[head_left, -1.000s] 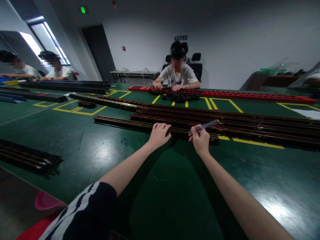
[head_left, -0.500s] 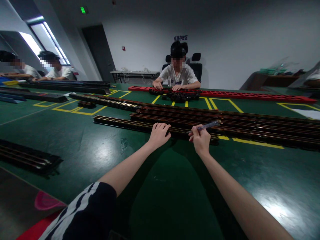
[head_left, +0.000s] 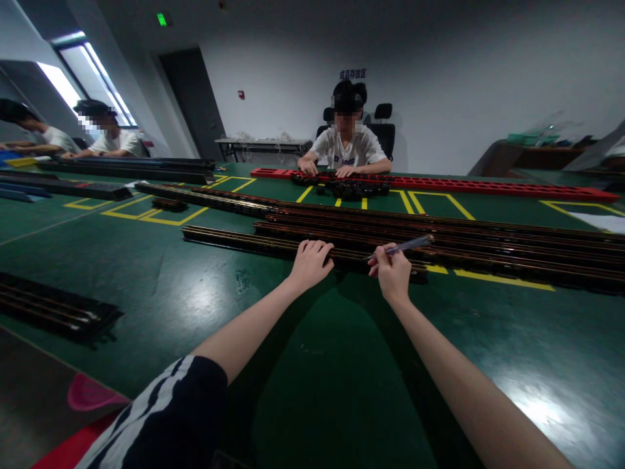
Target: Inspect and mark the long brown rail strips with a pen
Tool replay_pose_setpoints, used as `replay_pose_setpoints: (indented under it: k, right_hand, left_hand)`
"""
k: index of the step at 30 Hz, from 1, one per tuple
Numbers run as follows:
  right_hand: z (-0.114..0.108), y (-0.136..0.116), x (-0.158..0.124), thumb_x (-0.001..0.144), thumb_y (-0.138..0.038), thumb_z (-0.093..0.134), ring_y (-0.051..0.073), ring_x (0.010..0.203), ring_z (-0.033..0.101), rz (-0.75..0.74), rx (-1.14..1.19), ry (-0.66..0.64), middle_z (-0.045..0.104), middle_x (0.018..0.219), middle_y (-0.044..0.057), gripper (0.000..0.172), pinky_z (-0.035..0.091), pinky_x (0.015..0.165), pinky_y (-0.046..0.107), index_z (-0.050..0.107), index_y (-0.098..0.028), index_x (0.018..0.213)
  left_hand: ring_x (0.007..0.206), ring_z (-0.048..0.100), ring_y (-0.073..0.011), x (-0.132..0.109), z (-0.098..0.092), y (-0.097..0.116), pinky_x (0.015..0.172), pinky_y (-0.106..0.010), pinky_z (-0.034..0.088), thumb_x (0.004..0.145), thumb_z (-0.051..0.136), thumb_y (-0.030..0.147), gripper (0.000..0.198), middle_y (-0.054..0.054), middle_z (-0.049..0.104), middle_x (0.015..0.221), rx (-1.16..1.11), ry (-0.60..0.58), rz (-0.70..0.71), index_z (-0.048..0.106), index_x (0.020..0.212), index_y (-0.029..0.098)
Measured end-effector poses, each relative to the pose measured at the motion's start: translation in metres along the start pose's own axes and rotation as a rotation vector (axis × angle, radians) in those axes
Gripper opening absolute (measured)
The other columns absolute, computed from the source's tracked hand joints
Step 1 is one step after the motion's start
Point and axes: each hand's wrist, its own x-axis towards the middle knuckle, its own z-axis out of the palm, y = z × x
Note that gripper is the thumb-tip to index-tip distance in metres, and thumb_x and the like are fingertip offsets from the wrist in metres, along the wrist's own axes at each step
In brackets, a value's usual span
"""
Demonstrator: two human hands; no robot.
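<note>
A long dark rail (head_left: 234,238) with thin copper-coloured strips lies crosswise on the green table in front of me. My left hand (head_left: 311,264) is closed over its near edge, fingers curled across the top and thumb on the right. My right hand (head_left: 392,270) grips a slim screwdriver (head_left: 413,243) with a translucent bluish handle, its thin tip pointing left and down at the rail. Whether the tip touches the rail, I cannot tell. Just behind lies a bundle of similar dark rails (head_left: 488,238), reaching off to the right.
Across the table (head_left: 312,365), a person (head_left: 349,143) works with both hands at black parts (head_left: 354,189) by a long red slotted rack (head_left: 502,187). More rails (head_left: 53,306) lie at left. Two people sit at far left. A pink basin (head_left: 92,394) is below the table edge.
My hands, the screwdriver and the rail stay in the same place. At far left, one person's head has tilted slightly.
</note>
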Motion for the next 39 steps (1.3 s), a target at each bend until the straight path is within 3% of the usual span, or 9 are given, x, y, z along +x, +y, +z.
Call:
replay_pose_setpoints:
  k: [20,39]
  right_hand:
    - [0.0013,0.0006,-0.0003,0.081,-0.052,0.055,0.011,0.033,0.050,0.025,0.013,0.136,0.056,0.052,-0.003,0.035,0.039,0.033,0.022,0.048,-0.020,0.070]
    - [-0.0013,0.0046,0.0015,0.081,-0.051,0.054,0.011,0.033,0.050,-0.003,-0.065,0.106,0.055,0.050,-0.003,0.033,0.039,0.034,0.022,0.049,-0.019,0.073]
  left_hand:
    - [0.111,0.055,-0.0232,-0.0002,0.0016,-0.0001,0.106,-0.043,0.033,0.089,0.045,0.026,0.033,-0.006,0.064,0.115,0.002,0.008,0.001,0.058,0.119,0.021]
    - [0.109,0.055,-0.0225,0.0000,0.0035,-0.0014,0.104,-0.041,0.034,0.090,0.046,0.027,0.032,-0.006,0.065,0.113,0.013,0.031,0.013,0.059,0.118,0.019]
